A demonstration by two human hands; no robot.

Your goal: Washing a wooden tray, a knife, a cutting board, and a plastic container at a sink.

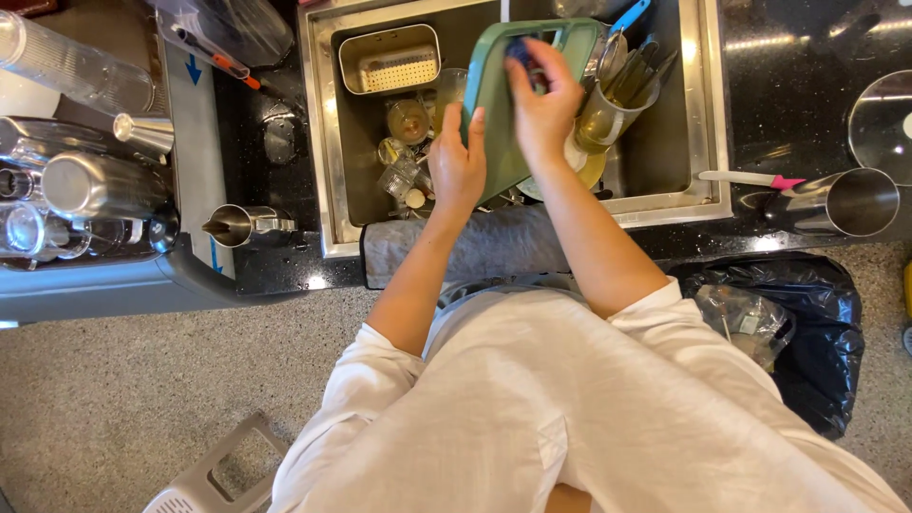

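A green cutting board [499, 104] is held tilted over the steel sink [328, 142]. My left hand [456, 166] grips its lower left edge. My right hand [543, 100] presses a dark blue sponge [520, 49] against the board's upper face. Below the board the sink holds several glasses [408, 119], a yellow plate [591, 171] and a metal cup with utensils [608, 114].
A metal strainer basket [389, 59] sits at the sink's back left. A grey towel [475, 247] hangs over the front edge. A small steel pitcher [237, 226] and a dish rack [76, 190] stand left. A steel cup [850, 201] and a black trash bag [798, 323] are right.
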